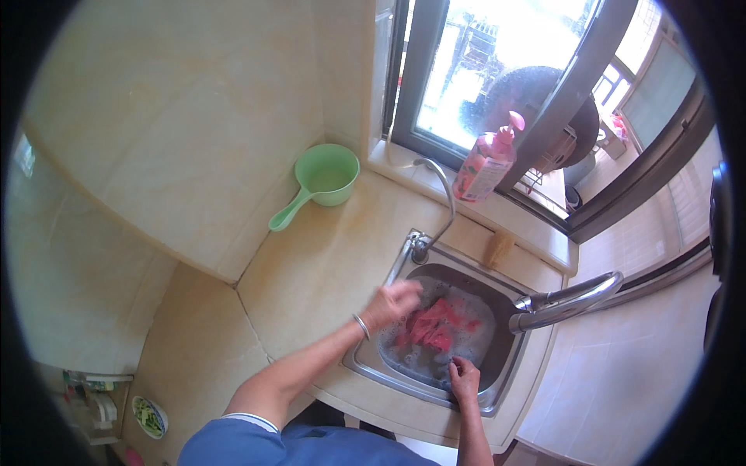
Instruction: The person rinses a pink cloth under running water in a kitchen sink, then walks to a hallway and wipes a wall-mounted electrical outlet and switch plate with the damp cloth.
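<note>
A stainless steel sink [505, 373] holds cloudy, foamy water, and a wet red cloth [430, 324] lies partly under the surface. Above the basin's left side is my left hand [401, 300], blurred, with a bracelet at the wrist; whether its fingers hold anything is unclear. My right hand [463, 376] is at the near edge of the basin, below the cloth, fingers curled; nothing can be made out between them. Neither hand visibly touches the cloth.
A chrome faucet [568, 303] reaches over the sink from the right, and a thin curved spout [449, 201] rises behind it. A green plastic dipper [327, 175] stands at the wall. A pink pump bottle [482, 169] is on the windowsill. A bowl of green vegetables [150, 417] sits lower left.
</note>
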The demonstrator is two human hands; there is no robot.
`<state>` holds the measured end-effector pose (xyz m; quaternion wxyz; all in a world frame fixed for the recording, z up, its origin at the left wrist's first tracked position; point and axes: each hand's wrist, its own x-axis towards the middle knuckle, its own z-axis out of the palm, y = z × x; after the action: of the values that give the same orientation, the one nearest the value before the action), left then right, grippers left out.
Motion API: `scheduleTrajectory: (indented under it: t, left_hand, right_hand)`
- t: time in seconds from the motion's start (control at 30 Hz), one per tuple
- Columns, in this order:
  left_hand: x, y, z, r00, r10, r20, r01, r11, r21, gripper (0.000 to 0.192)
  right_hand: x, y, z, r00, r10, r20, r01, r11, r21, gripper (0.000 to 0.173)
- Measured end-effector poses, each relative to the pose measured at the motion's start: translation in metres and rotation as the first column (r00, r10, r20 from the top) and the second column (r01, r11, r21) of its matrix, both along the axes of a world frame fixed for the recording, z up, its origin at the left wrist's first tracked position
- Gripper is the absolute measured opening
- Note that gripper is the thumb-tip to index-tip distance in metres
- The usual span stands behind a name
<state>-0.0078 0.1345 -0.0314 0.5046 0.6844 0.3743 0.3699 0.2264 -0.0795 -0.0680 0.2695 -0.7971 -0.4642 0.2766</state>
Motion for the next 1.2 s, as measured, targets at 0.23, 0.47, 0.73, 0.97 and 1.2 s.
scheduleTrajectory:
  t: [0.23, 0.47, 0.73, 0.97, 1.2]
  left_hand:
    - [-0.051, 0.082, -0.022, 0.599, 0.305, -0.740, 0.210, 0.833, 0.513, 0.066]
    - [-0.036, 0.025, -0.013, 0.660, 0.178, -0.730, 0.340, 0.796, 0.501, 0.080]
    - [-0.004, 0.064, -0.015, 0.599, 0.203, -0.775, 0.332, 0.818, 0.470, 0.078]
    - [-0.026, 0.026, -0.013, 0.657, 0.148, -0.739, 0.327, 0.827, 0.457, 0.078]
    - [-0.038, 0.008, -0.010, 0.660, 0.155, -0.735, 0.321, 0.826, 0.463, 0.078]
  right_hand:
    - [0.000, 0.001, 0.001, 1.000, 0.005, -0.008, -0.005, 1.000, 0.005, 0.027]
    - [0.002, -0.001, -0.005, 1.000, -0.007, -0.001, 0.007, 1.000, 0.002, 0.027]
    - [0.002, 0.001, -0.003, 1.000, 0.000, -0.005, 0.000, 1.000, 0.008, 0.026]
    - [0.000, 0.002, 0.003, 0.999, -0.024, -0.027, 0.024, 1.000, -0.015, 0.026]
    - [0.002, 0.003, -0.006, 1.000, -0.016, -0.011, 0.016, 1.000, -0.009, 0.028]
